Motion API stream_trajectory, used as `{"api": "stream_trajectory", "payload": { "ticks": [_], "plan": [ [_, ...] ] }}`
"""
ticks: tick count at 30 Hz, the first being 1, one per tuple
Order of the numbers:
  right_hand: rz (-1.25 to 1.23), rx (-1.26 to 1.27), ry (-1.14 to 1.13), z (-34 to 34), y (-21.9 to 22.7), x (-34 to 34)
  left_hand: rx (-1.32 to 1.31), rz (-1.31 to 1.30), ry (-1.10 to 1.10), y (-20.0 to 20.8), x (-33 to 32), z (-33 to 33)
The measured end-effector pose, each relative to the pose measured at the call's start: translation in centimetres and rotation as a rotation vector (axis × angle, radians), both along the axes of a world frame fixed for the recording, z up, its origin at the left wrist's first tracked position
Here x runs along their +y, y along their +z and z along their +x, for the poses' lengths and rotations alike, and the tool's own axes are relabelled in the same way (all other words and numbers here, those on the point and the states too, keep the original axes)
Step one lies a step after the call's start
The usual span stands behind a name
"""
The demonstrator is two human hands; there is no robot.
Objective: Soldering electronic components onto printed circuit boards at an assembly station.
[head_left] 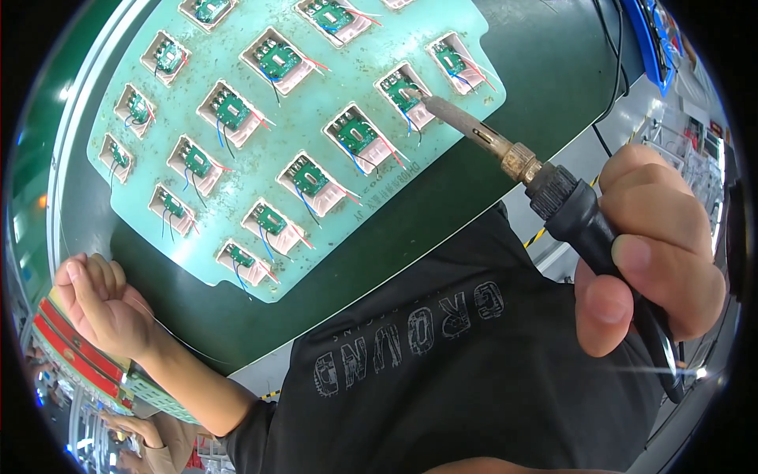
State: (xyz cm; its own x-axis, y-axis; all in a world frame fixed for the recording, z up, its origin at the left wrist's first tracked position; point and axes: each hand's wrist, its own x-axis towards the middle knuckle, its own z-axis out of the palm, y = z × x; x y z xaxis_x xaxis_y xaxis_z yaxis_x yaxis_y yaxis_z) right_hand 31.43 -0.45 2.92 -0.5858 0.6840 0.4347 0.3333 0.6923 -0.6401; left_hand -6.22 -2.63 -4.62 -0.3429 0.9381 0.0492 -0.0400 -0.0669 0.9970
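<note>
My right hand (659, 245) grips a soldering iron (572, 201) by its black handle, fingers and thumb wrapped round it. The iron's metal barrel points up and left. Its tip lies over a small green circuit board (392, 85) in a pale case; whether it touches is unclear. My left hand (103, 308) is closed by the table's left edge, fingers curled, with a thin strand of solder wire (185, 344) trailing from it. A light green tray (237, 189) holds several such cases, each with a board and red, blue and black wires.
The tray rests on a dark green work table (347, 288). At the far right stand a blue bin (654, 47) and a black cable (616, 79). Red strips (75, 347) lie below my left hand. Another person's hand (138, 426) shows at lower left.
</note>
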Motion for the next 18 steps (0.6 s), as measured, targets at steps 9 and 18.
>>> {"api": "stream_trajectory", "payload": {
  "ticks": [9, 18],
  "plan": [
    [0.05, 0.019, -0.001, -0.8, 0.0, 0.1, 0.007, 0.003, 0.006, 0.1, -0.1, 0.1],
    [-0.109, -0.027, 0.005, 0.3, 0.4, 0.7, 0.012, -0.013, 0.021, 0.0, 0.4, 1.3]
  ]
}}
